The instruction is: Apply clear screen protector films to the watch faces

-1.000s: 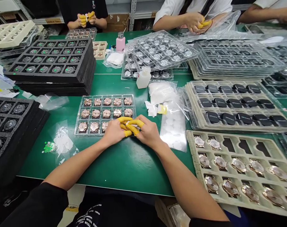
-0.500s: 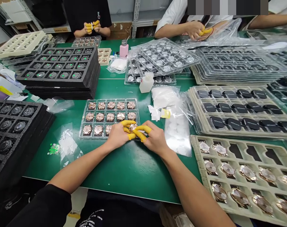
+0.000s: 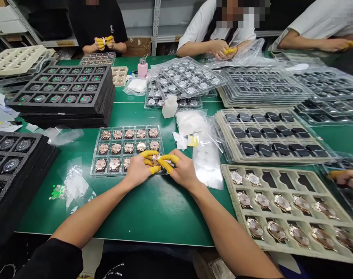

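Note:
Over the front right corner of a clear plastic tray (image 3: 93,170), both hands meet at a small rose-gold watch head (image 3: 155,160). My left hand (image 3: 141,169), with yellow finger cots, is closed around its left side. My right hand (image 3: 179,166), also in yellow finger cots, presses its fingertips together against the right side. Whether a small wiping piece sits between those right fingertips is hidden. Rows of similar rose-gold watch heads (image 3: 129,148) lie in the tray's compartments, partly covered by my left hand.
A beige tray (image 3: 231,186) with watch heads stands at right, below stacked trays of black-covered pieces (image 3: 258,133). Black foam trays (image 3: 102,95) stand left. A white bottle (image 3: 170,107) and plastic bags (image 3: 207,162) lie beyond. Co-workers sit opposite; another person's hand (image 3: 349,179) shows at right.
The view has swung to the right, so the scene sits further left. Another person's hand now shows at the right edge. My hands stay together on the watch head.

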A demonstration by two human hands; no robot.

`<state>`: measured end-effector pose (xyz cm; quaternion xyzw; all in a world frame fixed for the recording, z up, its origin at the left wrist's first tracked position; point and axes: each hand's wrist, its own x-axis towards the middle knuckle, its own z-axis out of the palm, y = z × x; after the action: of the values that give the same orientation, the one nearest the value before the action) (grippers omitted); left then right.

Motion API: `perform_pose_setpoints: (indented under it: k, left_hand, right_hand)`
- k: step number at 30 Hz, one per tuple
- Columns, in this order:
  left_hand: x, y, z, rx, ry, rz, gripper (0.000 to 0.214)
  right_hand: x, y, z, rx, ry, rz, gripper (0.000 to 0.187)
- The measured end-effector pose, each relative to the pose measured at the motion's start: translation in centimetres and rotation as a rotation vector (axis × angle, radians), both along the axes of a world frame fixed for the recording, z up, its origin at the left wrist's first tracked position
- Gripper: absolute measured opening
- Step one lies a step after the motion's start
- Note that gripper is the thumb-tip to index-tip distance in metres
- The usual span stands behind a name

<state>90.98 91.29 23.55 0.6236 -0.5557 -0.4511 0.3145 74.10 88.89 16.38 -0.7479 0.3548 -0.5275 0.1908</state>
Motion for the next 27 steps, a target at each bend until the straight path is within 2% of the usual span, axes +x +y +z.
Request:
perform_pose_setpoints:
  k: [2,4,8,11,15,19,24,27]
  left_hand:
    - [0.0,0.0,0.0,0.002,-0.042,-0.021,0.056]
    - [-0.1,0.1,0.1,0.016,-0.049,-0.045,0.055]
    - [-0.3,0.0,-0.1,0.025,0.026,0.004,0.055]
    - [-0.3,-0.1,-0.4,0.011,-0.030,-0.017,0.056]
    - [-0.2,0.0,-0.5,-0.019,-0.066,-0.033,0.056]
    - [-0.2,0.2,-0.7,-0.029,-0.073,-0.042,0.057]
    - [0.0,0.1,-1.1,-0.036,-0.038,-0.054,0.053]
    - [0.0,0.0,-1.1,-0.030,-0.028,-0.036,0.054]
  right_hand:
    - [0.0,-0.1,0.1,-0.021,0.002,0.054,0.015]
    - [0.0,-0.2,0.1,-0.021,0.016,0.044,0.016]
    - [-0.5,-0.2,0.0,0.015,0.004,0.040,0.013]
    - [-0.9,0.0,-0.3,0.027,-0.015,0.070,0.011]
    - [-1.1,0.1,-0.5,0.037,-0.002,0.084,0.017]
    - [-0.9,0.0,-0.3,-0.005,-0.002,0.105,0.017]
    - [-0.9,0.0,-0.2,-0.044,-0.018,0.055,0.012]
    - [-0.9,-0.1,-0.1,-0.070,-0.034,0.104,0.011]
